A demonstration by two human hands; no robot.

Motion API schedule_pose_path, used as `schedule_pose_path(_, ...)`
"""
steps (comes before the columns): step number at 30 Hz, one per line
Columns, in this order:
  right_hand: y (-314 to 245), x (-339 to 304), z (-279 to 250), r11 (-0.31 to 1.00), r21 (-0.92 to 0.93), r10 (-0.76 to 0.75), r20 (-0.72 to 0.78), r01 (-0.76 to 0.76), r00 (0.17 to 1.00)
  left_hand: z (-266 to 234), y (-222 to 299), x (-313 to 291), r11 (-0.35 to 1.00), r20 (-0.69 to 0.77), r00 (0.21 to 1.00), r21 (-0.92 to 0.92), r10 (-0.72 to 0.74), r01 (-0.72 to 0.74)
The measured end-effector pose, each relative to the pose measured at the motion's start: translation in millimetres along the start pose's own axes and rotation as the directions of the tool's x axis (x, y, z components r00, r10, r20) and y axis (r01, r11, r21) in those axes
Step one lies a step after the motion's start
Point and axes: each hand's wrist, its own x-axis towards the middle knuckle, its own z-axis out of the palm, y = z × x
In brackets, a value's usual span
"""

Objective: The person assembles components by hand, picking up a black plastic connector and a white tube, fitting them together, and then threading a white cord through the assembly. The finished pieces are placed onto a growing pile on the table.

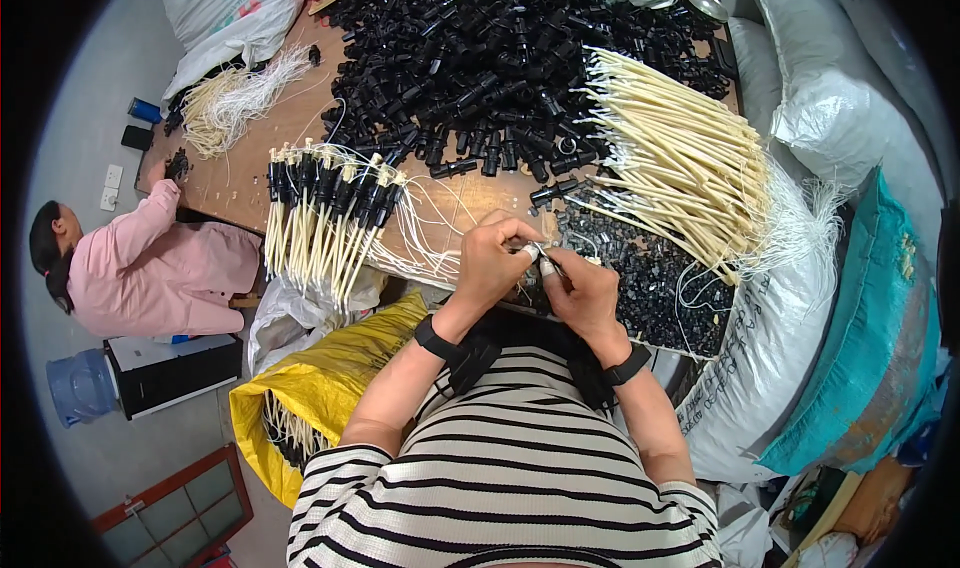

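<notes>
Near the table's front edge, my left hand (493, 265) and my right hand (583, 293) meet, thumbs and fingers pinched together. What they hold is too small and too covered by the fingers to name; white wrapping shows on some fingertips. Just right of them spreads a heap of small black pieces (690, 308). Beyond it lies a thick bundle of cream rods (680, 158) with white cords (800, 230) at one end. Left of my hands, cream rods fitted with black sleeves (335, 193) lie in a row over the table edge, thin white cords trailing from them.
A large pile of black plastic tubular fittings (470, 58) covers the table's far side. White cords (235, 98) lie at the far left. A yellow sack (350, 353) holding rods stands below left. Full white sacks (840, 78) and a teal sack (850, 338) crowd the right. A person in pink (150, 258) sits left.
</notes>
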Motion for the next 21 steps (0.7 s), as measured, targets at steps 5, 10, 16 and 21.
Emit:
schedule_pose_path(5, 9.3, 5.9, -13.0, 0.993, 0.114, -0.025, 0.230, -0.001, 0.973, 0.5, -2.2, 0.1, 0.985, -0.060, 0.989, 0.115, 0.136, -0.129)
schedule_pose_path(10, 3.5, 10.2, -17.3, 0.985, -0.016, 0.173, 0.115, -0.172, 0.978, -6.0, 0.4, 2.3, 0.977, -0.008, 0.993, 0.180, 0.115, -0.111)
schedule_pose_path(16, 11.0, 13.3, -25.0, 0.649, 0.422, 0.497, 0.394, -0.632, 0.773, -7.4, 30.4, 17.7, 0.776, 0.073, 0.841, 0.349, 0.536, -0.525)
schedule_pose_path(21, 10.1, 14.2, -28.6, 0.924, 0.316, 0.133, 0.270, -0.218, 0.954, -20.6, -8.8, 11.3, 0.900, 0.317, 0.901, 0.225, 0.296, -0.374)
